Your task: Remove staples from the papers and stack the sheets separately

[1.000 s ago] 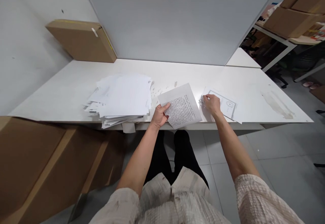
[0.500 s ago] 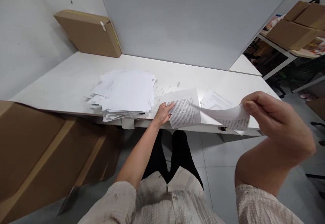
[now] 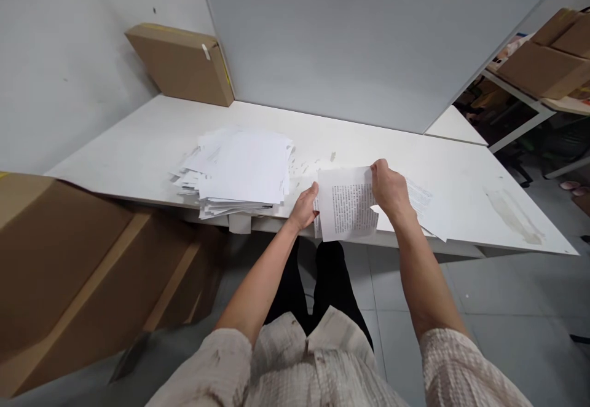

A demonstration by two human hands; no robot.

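Observation:
A printed sheet of paper (image 3: 346, 201) stands in front of me over the front edge of the white table. My right hand (image 3: 389, 190) is closed on its upper right corner. Behind its left edge shows a strip of another printed piece of paper (image 3: 316, 207), which my left hand (image 3: 304, 208) pinches, thumb on top. How far the two pieces overlap is hidden. Partly behind my right hand and wrist lie more printed papers (image 3: 426, 207). To the left of my left hand sits a thick, uneven stack of white paper (image 3: 244, 167).
A flat cardboard box (image 3: 182, 66) leans against the wall at the back left of the table (image 3: 461, 167). Large cardboard boxes (image 3: 92, 272) stand below on the left. A grey panel (image 3: 322, 44) rises behind the table. More boxes (image 3: 544, 69) rest on another table at right.
My right hand has swung left and inward, bringing its piece of paper flat in front of the one in my left hand. My left hand keeps its pinch. The view has shifted slightly.

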